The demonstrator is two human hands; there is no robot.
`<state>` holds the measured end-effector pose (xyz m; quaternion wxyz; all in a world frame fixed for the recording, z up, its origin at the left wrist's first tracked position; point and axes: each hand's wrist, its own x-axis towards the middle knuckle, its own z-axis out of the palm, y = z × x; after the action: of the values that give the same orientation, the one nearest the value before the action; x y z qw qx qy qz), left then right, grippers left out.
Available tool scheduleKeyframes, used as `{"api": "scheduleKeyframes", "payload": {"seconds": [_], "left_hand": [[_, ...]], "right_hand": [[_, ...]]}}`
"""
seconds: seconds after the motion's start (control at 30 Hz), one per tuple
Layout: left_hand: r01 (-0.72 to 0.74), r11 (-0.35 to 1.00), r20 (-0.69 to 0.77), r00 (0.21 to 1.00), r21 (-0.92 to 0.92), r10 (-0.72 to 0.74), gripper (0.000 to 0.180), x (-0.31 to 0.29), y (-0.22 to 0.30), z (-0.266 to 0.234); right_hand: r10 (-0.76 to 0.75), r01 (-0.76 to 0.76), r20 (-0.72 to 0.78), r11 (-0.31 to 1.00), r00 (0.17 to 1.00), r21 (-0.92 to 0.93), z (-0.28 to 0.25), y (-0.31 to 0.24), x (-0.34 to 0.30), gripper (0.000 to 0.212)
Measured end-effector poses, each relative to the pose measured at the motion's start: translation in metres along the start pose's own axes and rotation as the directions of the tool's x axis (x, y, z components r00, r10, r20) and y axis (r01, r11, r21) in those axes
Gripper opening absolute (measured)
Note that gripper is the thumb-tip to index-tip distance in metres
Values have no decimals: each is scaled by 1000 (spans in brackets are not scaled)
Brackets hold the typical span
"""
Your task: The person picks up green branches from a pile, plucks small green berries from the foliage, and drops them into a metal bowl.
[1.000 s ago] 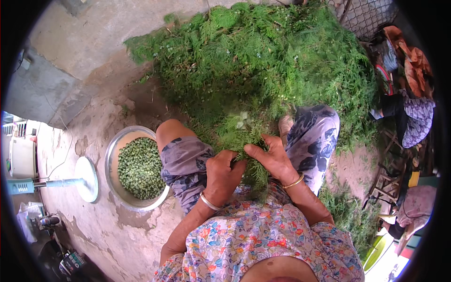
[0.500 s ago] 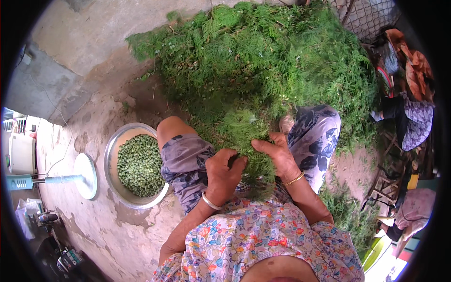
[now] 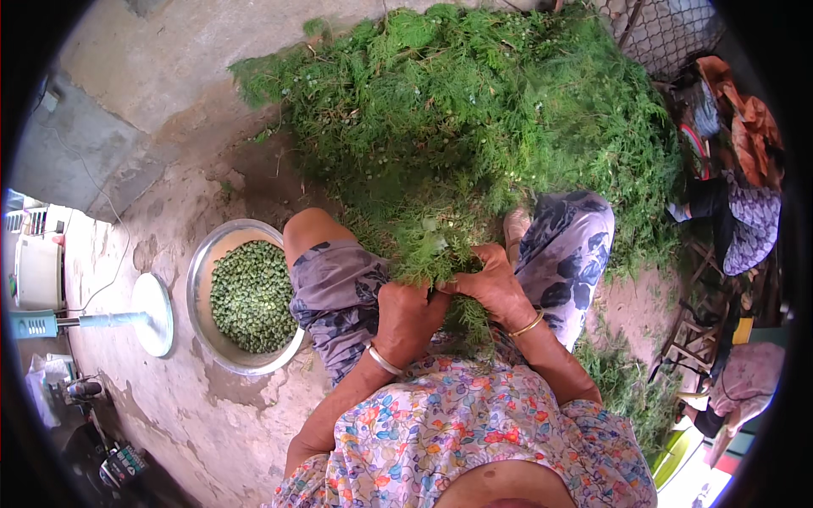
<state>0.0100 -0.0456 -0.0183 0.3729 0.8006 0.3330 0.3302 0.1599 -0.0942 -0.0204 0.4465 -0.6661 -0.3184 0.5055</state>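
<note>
A feathery green evergreen sprig (image 3: 434, 252) is between my hands, above my lap. My left hand (image 3: 410, 315), with a pale bangle at the wrist, is closed against the base of the sprig, its fingertips mostly hidden. My right hand (image 3: 495, 289), wearing a gold-coloured bangle, is closed round the sprig, and its thumb reaches to the left hand. Foliage also hangs below the right hand toward my shirt. A large heap of cut evergreen branches (image 3: 474, 110), dotted with small pale green cones, lies on the ground ahead of my knees.
Left of my knee stands a metal basin (image 3: 197, 317) holding many small round green cones (image 3: 254, 296). Farther left is a white round-based fan (image 3: 154, 315). At the right another person (image 3: 749, 207) sits by the heap, near a small wooden stool (image 3: 690, 343).
My hands have come together. The left has moved up and right to meet the right hand, and the sprig between them has turned, with its tip now pointing more to the left.
</note>
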Motion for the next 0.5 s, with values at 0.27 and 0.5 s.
{"api": "scheduleKeyframes", "payload": {"seconds": [0.27, 0.5], "left_hand": [[116, 991, 12, 993, -73, -116, 12, 1, 2, -4], [513, 273, 291, 767, -814, -572, 11, 3, 3, -23]], "right_hand": [[-282, 291, -130, 955, 951, 55, 8, 0, -5, 20], [-17, 0, 24, 811, 1000, 585, -20, -1, -6, 24]]}}
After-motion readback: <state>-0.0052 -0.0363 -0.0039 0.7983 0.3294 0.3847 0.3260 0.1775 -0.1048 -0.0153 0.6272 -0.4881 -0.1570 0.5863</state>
